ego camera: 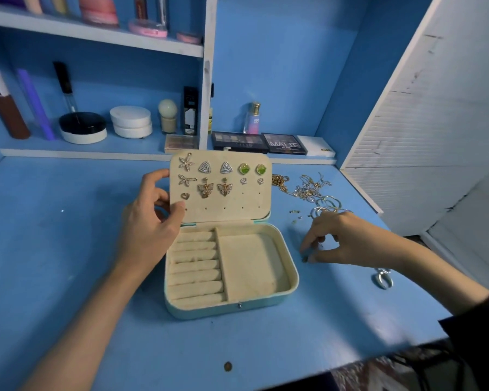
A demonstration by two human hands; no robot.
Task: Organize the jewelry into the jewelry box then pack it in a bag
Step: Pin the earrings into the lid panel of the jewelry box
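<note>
An open teal jewelry box [293, 280] with a beige lining sits in the middle of the blue table. Its raised lid panel [251, 204] carries several earrings pinned in rows. My left hand [153, 221] grips the lid's left edge and holds it upright. My right hand [342, 238] reaches down to the table just right of the box, fingertips pinching a small dark earring piece [305, 259]. The ring rolls and the square compartment of the box hold nothing. Loose gold chains [305, 187] and hoop earrings [329, 206] lie behind my right hand.
A silver ring [383, 279] lies near my right wrist. Tiny earring bits [295, 214] are scattered by the box. Eyeshadow palettes [259, 142] and cosmetic jars [130, 121] line the shelf behind. A white louvred panel [424, 153] borders the right. A small brown spot [227, 366] marks the table front.
</note>
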